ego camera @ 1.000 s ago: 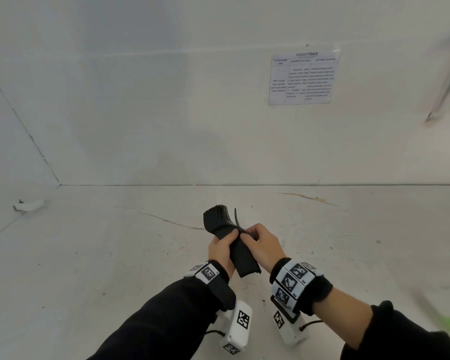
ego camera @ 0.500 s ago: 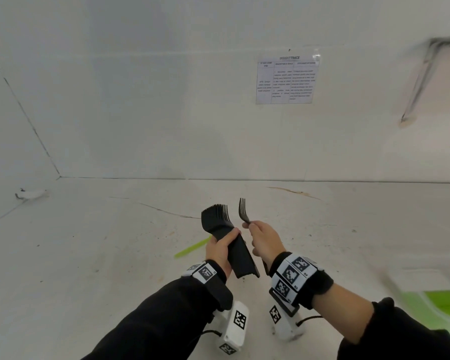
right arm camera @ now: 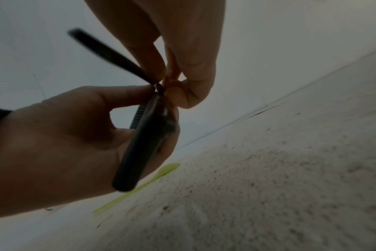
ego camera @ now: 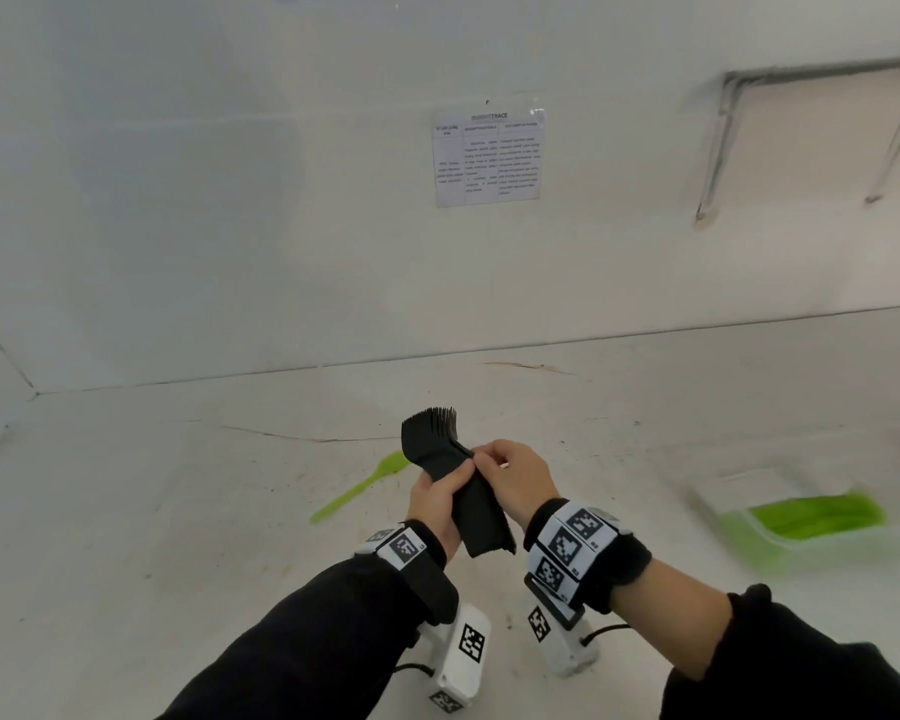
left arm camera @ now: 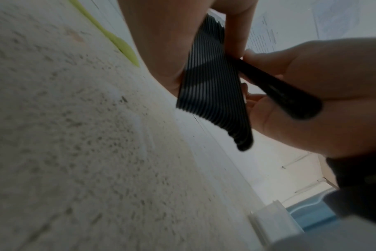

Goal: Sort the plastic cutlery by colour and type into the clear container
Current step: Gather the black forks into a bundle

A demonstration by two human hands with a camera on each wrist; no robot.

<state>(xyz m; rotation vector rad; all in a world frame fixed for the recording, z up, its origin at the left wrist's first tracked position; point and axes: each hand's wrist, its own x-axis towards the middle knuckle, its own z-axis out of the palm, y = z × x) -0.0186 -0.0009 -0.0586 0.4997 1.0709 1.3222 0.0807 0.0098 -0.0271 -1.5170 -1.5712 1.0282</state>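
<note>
The left hand (ego camera: pixel 435 504) grips a stack (ego camera: pixel 450 470) of black forks low in the centre of the head view, fingers and thumb curled round the handles, tines fanned upward. The right hand (ego camera: pixel 518 483) pinches a single black fork (left arm camera: pixel 277 90) between fingertips and thumb, with its neck against the right side of the stack. In the left wrist view this fork angles away from the stack toward the lower right; in the right wrist view its handle slants to the upper left. Both wrists wear bands (ego camera: pixel 575 545) with black-and-white markers, and the sleeves (ego camera: pixel 302 652) are black.

Just behind the hands, left of centre, a green utensil (ego camera: pixel 357 488) lies flat on the speckled white surface (ego camera: pixel 126 563); its type is too blurred to tell. At the right edge of the head view stands the clear container (ego camera: pixel 749 532), blurred, with green cutlery (ego camera: pixel 817 514) inside it, well apart from the hands.

Farther back, the surface meets a white wall (ego camera: pixel 230 200). A printed sheet (ego camera: pixel 488 159) hangs on it, above centre, and a grey frame (ego camera: pixel 723 142) shows at the upper right.
</note>
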